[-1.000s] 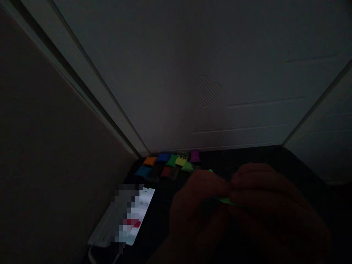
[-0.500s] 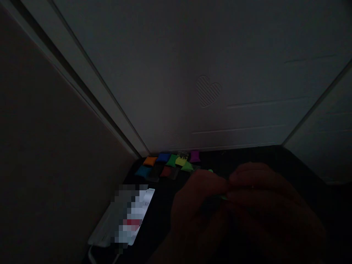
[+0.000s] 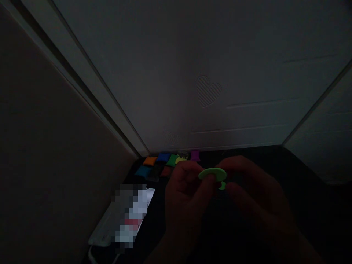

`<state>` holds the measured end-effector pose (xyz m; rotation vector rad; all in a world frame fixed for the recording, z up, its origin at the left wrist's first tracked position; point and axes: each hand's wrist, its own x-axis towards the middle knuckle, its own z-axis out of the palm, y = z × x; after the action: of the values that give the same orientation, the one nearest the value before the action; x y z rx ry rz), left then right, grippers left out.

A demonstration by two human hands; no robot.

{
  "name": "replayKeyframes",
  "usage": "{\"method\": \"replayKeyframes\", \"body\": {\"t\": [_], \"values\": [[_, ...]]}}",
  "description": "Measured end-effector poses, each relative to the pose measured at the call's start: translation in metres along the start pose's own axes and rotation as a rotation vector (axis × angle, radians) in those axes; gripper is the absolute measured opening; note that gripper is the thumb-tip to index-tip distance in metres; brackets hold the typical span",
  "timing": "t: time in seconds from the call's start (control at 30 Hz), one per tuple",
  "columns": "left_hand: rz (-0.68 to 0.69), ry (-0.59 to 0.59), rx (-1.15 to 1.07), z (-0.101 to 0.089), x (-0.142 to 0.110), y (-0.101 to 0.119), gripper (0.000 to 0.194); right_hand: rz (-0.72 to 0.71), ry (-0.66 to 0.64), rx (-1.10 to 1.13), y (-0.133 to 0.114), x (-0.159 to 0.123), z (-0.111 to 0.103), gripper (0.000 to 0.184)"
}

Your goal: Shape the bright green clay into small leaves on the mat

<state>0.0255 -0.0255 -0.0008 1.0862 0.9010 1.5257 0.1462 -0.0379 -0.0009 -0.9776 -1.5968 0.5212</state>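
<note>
On my far left a white cable (image 3: 91, 255) lies by a lit screen (image 3: 136, 212), partly pixelated, on the dark bench (image 3: 247, 154). Coloured packets (image 3: 163, 157) sit against the pale wall (image 3: 165, 91); the left hand (image 3: 187, 194) blocks my view of some. Its fingers pinch the green disc (image 3: 220, 174), with a green scrap (image 3: 222, 186) just below. The right hand (image 3: 255, 190) has its fingers parted at the disc's right edge; whether they touch, I cannot tell.

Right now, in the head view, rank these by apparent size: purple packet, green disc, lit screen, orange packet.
1. Lit screen
2. Green disc, perhaps enlarged by nearness
3. Orange packet and purple packet: too alike to rank
</note>
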Motion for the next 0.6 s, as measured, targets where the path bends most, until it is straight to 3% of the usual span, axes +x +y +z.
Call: {"method": "replayKeyframes", "body": {"t": [0.1,0.23,0.4,0.6], "values": [[0.022,-0.01,0.065,0.0,-0.001,0.003,0.015,-0.001,0.002,-0.04,-0.001,0.002,0.002,0.013],[0.071,-0.114,0.19,-0.005,0.0,0.003,0.015,-0.005,0.045,-0.119,-0.001,0.003,0.003,0.011],[0.256,-0.146,0.42,-0.012,0.001,0.003,0.018,-0.056,0.044,-0.199,0.0,0.004,0.002,0.014],[0.442,-0.17,0.504,-0.021,0.007,0.002,0.022,-0.164,0.074,-0.286,0.006,0.004,0.0,0.019]]}}
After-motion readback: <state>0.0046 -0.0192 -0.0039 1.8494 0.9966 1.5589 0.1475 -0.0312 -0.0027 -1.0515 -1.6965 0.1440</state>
